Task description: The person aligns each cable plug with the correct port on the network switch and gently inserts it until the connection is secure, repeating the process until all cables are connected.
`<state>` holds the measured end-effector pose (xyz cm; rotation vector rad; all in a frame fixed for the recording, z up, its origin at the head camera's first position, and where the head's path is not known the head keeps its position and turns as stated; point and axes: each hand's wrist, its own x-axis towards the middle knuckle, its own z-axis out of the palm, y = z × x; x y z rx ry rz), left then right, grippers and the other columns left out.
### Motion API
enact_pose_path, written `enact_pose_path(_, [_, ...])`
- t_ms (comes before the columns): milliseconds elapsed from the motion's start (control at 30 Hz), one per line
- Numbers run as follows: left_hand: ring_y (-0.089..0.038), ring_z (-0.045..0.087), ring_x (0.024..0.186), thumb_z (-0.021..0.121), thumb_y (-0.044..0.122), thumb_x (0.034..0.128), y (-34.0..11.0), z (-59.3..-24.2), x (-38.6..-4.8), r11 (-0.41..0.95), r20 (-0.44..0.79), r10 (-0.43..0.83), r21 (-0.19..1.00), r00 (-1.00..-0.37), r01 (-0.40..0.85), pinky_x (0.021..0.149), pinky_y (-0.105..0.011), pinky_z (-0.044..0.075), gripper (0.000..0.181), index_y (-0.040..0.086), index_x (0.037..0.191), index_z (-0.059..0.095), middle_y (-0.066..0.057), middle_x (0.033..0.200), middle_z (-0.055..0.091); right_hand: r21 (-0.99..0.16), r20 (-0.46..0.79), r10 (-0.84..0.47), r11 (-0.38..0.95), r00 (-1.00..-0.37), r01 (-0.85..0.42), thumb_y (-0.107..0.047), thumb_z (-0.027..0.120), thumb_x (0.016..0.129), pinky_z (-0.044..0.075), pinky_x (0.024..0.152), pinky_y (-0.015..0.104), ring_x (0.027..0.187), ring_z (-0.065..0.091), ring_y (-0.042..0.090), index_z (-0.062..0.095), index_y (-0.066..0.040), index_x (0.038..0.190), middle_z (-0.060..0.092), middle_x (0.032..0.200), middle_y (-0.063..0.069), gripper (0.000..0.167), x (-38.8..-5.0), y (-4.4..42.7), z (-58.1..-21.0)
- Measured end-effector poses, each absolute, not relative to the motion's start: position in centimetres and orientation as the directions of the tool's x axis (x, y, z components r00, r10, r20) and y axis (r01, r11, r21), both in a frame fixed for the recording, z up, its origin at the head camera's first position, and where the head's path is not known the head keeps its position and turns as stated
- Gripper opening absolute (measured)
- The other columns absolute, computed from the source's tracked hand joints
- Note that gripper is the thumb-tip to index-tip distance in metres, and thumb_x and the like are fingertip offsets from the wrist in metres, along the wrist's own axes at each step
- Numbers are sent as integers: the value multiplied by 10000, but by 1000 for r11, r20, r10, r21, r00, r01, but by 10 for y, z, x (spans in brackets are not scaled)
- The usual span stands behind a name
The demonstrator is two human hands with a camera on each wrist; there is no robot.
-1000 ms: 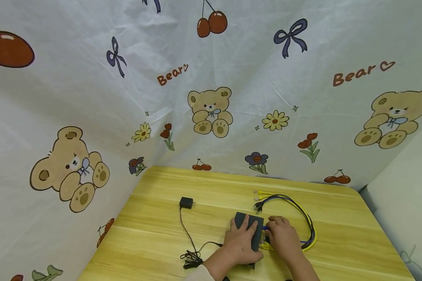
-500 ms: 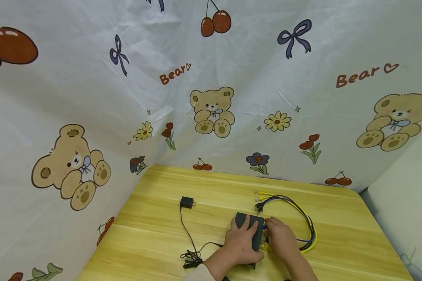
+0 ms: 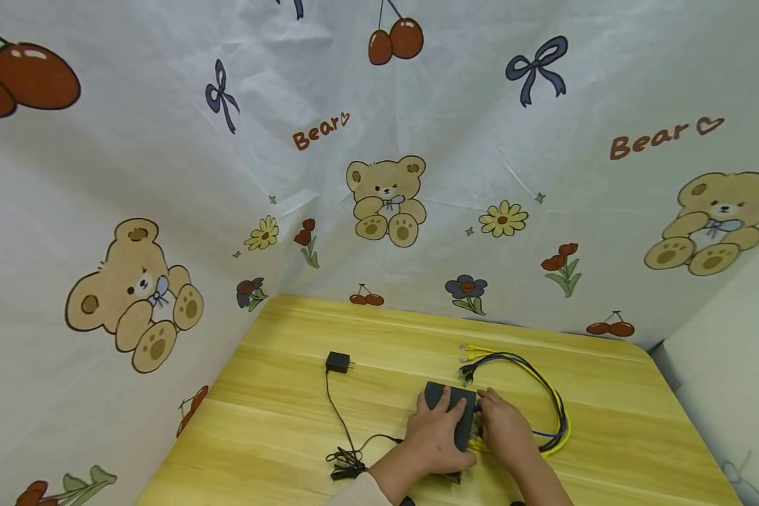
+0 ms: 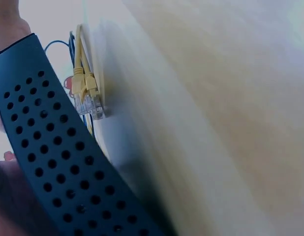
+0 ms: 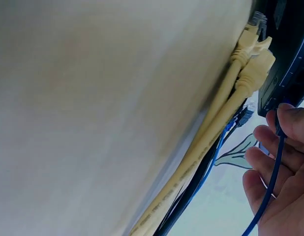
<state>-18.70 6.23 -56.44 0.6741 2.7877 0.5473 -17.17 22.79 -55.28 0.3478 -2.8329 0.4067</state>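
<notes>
A black network switch (image 3: 465, 424) lies on the table, its row of ports facing right. My left hand (image 3: 438, 434) rests across its top with the fingers spread and straight. The perforated side of the switch (image 4: 53, 147) fills the left of the left wrist view. At the port side, my right hand (image 3: 507, 426) pinches the plug end of a blue Ethernet cable (image 5: 270, 189) between thumb and fingers. How deep the plug sits is hidden by the fingertips. Two yellow Ethernet plugs (image 5: 253, 64) lie beside the ports, apart from my fingers.
Yellow, black and blue Ethernet cables (image 3: 559, 407) curve together to the right, with several loose ends (image 3: 468, 372) behind the switch. A black power adapter (image 3: 338, 362) stands at the left, its thin cord bundled (image 3: 346, 460) near the switch. A printed cloth (image 3: 386, 267) surrounds the table.
The head view has shifted slightly, moving the scene a little to the right. Both hands keep almost the same places on the switch and the blue cable.
</notes>
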Motion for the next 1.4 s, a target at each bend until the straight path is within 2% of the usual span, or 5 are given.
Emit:
enact_pose_path(200, [-516, 227, 1443, 677, 704, 762, 65, -564, -189, 838, -132, 449, 406, -884, 365, 864, -592, 484, 907, 434, 1543, 304, 29, 1648, 207, -235, 381, -198, 924, -903, -302, -64, 815, 809, 494, 950, 530, 1161, 606, 419, 742, 12, 1024, 680, 1199, 190, 240, -165, 235, -551])
enact_pose_path(367, [-492, 210, 1460, 682, 714, 761, 65, -564, -190, 856, -159, 429, 387, -889, 344, 890, -578, 478, 917, 453, 1543, 281, 45, 1652, 190, -195, 458, -244, 910, -855, -365, -82, 882, 730, 546, 798, 395, 908, 658, 222, 757, -99, 970, 697, 993, 32, 271, -153, 240, -549])
enact_pose_path(600, [-495, 199, 1463, 682, 710, 761, 62, -558, -192, 854, -185, 434, 395, -882, 338, 887, -583, 479, 915, 455, 1543, 281, 48, 1654, 183, -242, 194, -220, 934, -956, -264, -133, 803, 829, 566, 765, 378, 881, 714, 172, 761, -130, 987, 738, 964, -21, 163, -142, 237, -544])
enact_pose_path(1067, [-517, 213, 1449, 707, 700, 746, 60, -555, -187, 841, -200, 448, 424, -871, 336, 880, -587, 475, 912, 476, 1529, 298, 49, 1650, 196, -263, -41, -174, 952, -984, -157, -139, 737, 888, 550, 778, 488, 922, 700, 318, 671, -8, 1228, 722, 1070, 133, 370, -139, 245, -559])
enact_pose_path(1400, [-532, 235, 1435, 713, 696, 743, 62, -557, -187, 839, -187, 446, 427, -875, 337, 883, -588, 475, 908, 492, 1523, 294, 65, 1650, 191, -309, 23, -127, 942, -992, -128, -132, 804, 818, 552, 793, 474, 916, 707, 271, 716, -48, 1180, 738, 1030, 59, 381, -130, 250, -554])
